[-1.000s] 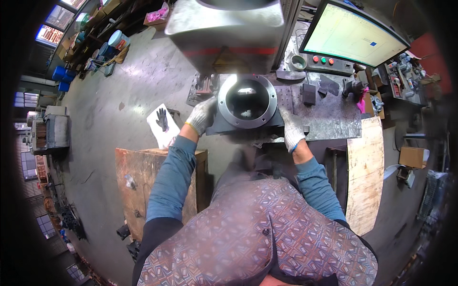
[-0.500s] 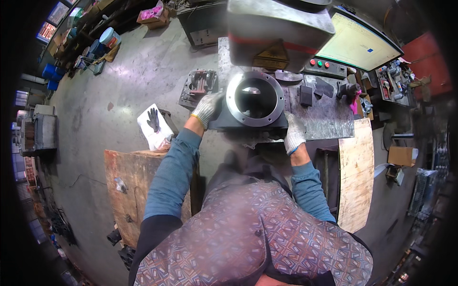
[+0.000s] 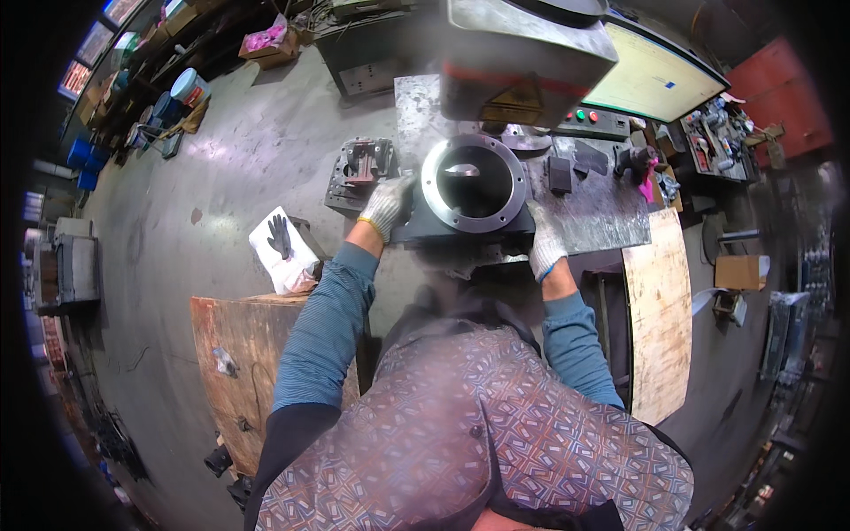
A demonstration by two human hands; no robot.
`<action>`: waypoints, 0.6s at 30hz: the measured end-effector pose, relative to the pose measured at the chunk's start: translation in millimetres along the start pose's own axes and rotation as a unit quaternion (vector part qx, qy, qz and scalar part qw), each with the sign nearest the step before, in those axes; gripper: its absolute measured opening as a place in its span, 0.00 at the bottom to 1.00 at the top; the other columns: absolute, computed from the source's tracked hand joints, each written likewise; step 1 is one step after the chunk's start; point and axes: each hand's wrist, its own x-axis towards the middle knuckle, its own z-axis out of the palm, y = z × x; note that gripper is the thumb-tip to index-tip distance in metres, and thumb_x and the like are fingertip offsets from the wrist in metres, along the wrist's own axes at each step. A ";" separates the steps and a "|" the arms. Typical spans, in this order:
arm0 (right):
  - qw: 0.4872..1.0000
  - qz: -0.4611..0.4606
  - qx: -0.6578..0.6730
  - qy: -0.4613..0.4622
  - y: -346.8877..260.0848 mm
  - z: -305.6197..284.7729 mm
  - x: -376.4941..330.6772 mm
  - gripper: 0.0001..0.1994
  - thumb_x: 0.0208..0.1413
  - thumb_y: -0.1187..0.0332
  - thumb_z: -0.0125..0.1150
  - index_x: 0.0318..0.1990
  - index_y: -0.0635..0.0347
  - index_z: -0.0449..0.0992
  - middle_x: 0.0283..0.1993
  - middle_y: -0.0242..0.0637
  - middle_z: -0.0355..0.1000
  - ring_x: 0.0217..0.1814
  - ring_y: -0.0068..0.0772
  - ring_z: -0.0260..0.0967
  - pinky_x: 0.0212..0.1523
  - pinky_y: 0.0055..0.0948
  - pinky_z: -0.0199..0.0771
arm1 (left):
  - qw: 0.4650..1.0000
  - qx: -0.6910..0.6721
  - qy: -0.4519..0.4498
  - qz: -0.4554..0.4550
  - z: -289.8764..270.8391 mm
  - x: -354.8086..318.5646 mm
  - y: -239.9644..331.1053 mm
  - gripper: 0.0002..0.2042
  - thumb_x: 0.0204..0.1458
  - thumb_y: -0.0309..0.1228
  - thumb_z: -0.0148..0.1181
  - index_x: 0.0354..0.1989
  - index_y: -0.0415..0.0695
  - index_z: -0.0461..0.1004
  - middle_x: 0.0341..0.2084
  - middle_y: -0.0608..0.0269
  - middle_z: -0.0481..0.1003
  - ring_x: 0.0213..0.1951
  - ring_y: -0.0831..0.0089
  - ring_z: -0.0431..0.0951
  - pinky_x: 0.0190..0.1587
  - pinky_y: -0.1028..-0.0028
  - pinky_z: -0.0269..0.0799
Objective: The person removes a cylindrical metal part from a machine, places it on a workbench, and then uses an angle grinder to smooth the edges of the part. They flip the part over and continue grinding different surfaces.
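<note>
Both gloved hands (image 3: 387, 205) (image 3: 544, 248) still grip the slightly shifted round metal housing (image 3: 469, 190).

White knit gloves, blue sleeves, and a geometric-patterned vest cover the person.

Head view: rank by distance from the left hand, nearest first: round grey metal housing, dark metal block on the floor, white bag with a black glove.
From the gloved left hand:
1. Round grey metal housing with a ring flange, touching, on its right.
2. Dark metal block on the floor, just left and above.
3. White bag with a black glove, farther left, lower.
</note>
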 end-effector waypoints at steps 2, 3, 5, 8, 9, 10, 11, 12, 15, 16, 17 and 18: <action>0.999 -0.034 -0.008 0.003 -2.8 5.9 -5.9 0.20 0.65 0.57 0.60 0.47 0.69 0.82 0.44 0.36 0.80 0.44 0.28 0.75 0.47 0.30 0.74 | 0.999 -0.030 0.008 -0.008 3.2 -0.8 -7.8 0.13 0.46 0.23 0.63 0.42 0.43 0.75 0.35 0.46 0.80 0.41 0.47 0.81 0.44 0.54 0.78; 0.998 -0.059 -0.021 0.005 -3.1 8.9 -8.6 0.20 0.65 0.56 0.60 0.48 0.69 0.82 0.44 0.36 0.80 0.44 0.28 0.75 0.47 0.30 0.74 | 1.000 0.000 0.004 -0.009 2.1 -1.2 -6.1 0.14 0.46 0.23 0.63 0.43 0.43 0.75 0.35 0.46 0.80 0.41 0.47 0.81 0.44 0.54 0.78; 0.995 -0.069 -0.053 0.040 -4.6 14.0 -13.4 0.26 0.65 0.51 0.60 0.53 0.71 0.80 0.48 0.39 0.80 0.48 0.31 0.74 0.51 0.32 0.73 | 1.000 0.030 0.004 0.010 -3.6 -0.2 9.5 0.18 0.44 0.23 0.65 0.46 0.44 0.75 0.38 0.45 0.80 0.43 0.47 0.81 0.46 0.55 0.78; 0.982 -0.102 -0.149 0.054 -14.8 10.0 -19.9 0.33 0.64 0.44 0.60 0.57 0.71 0.78 0.51 0.41 0.79 0.51 0.33 0.73 0.53 0.34 0.72 | 0.980 -0.110 -0.042 -0.163 -22.1 -1.7 49.6 0.19 0.50 0.29 0.64 0.51 0.42 0.74 0.43 0.46 0.80 0.45 0.49 0.81 0.46 0.56 0.79; 0.982 -0.106 -0.156 0.031 -19.2 5.7 -21.2 0.38 0.62 0.38 0.59 0.60 0.70 0.76 0.54 0.43 0.78 0.55 0.35 0.72 0.56 0.35 0.71 | 0.910 -0.270 -0.020 -0.314 -28.2 -3.0 61.4 0.19 0.56 0.36 0.62 0.53 0.40 0.73 0.44 0.47 0.80 0.45 0.50 0.82 0.45 0.56 0.80; 0.989 -0.058 -0.125 0.053 -26.1 -2.9 -21.4 0.34 0.63 0.41 0.60 0.58 0.68 0.77 0.51 0.42 0.78 0.49 0.34 0.74 0.50 0.35 0.75 | 0.783 -0.416 0.044 -0.460 -35.0 -5.2 69.4 0.21 0.63 0.42 0.59 0.55 0.38 0.72 0.45 0.48 0.80 0.45 0.51 0.82 0.44 0.57 0.81; 0.994 -0.001 -0.102 0.046 -35.1 -15.6 -20.5 0.30 0.64 0.43 0.61 0.56 0.66 0.77 0.48 0.41 0.79 0.42 0.33 0.76 0.43 0.35 0.79 | 0.780 -0.433 0.061 -0.448 -41.2 -13.5 73.7 0.24 0.65 0.47 0.54 0.57 0.37 0.71 0.45 0.49 0.80 0.45 0.53 0.82 0.44 0.56 0.82; 0.995 0.037 -0.073 0.049 -42.7 -29.2 -17.9 0.27 0.64 0.46 0.62 0.54 0.64 0.78 0.45 0.40 0.79 0.36 0.32 0.78 0.37 0.35 0.82 | 0.786 -0.482 0.065 -0.382 -50.2 -25.5 72.0 0.28 0.68 0.51 0.49 0.59 0.35 0.70 0.44 0.49 0.80 0.45 0.54 0.82 0.43 0.56 0.82; 0.955 -0.136 -0.254 0.075 -43.4 -64.5 8.0 0.19 0.64 0.54 0.60 0.50 0.62 0.81 0.40 0.41 0.80 0.34 0.32 0.80 0.34 0.33 0.81 | 0.777 -0.449 0.216 -0.384 -70.1 -92.1 36.5 0.29 0.68 0.51 0.49 0.61 0.34 0.68 0.43 0.46 0.80 0.41 0.54 0.82 0.42 0.58 0.82; 0.937 -0.111 -0.319 0.088 -40.1 -76.4 20.3 0.19 0.63 0.57 0.60 0.52 0.62 0.80 0.42 0.42 0.81 0.36 0.35 0.80 0.37 0.34 0.81 | 0.761 -0.451 0.260 -0.387 -74.8 -128.8 19.5 0.28 0.68 0.50 0.49 0.60 0.34 0.69 0.43 0.46 0.80 0.39 0.54 0.83 0.41 0.59 0.82; 0.877 -0.154 -0.445 0.094 -36.5 -87.8 34.1 0.20 0.61 0.58 0.57 0.55 0.57 0.80 0.49 0.47 0.81 0.49 0.42 0.79 0.53 0.37 0.76 | 0.741 -0.450 0.260 -0.426 -81.1 -168.9 0.7 0.27 0.68 0.51 0.49 0.58 0.35 0.70 0.43 0.47 0.80 0.38 0.54 0.82 0.40 0.59 0.81; 0.843 -0.193 -0.492 0.106 -32.1 -94.0 52.9 0.20 0.60 0.60 0.57 0.56 0.59 0.79 0.51 0.49 0.79 0.52 0.47 0.77 0.55 0.38 0.75 | 0.738 -0.449 0.257 -0.433 -79.9 -217.9 -13.6 0.27 0.68 0.51 0.49 0.56 0.36 0.71 0.43 0.48 0.80 0.38 0.56 0.82 0.39 0.60 0.81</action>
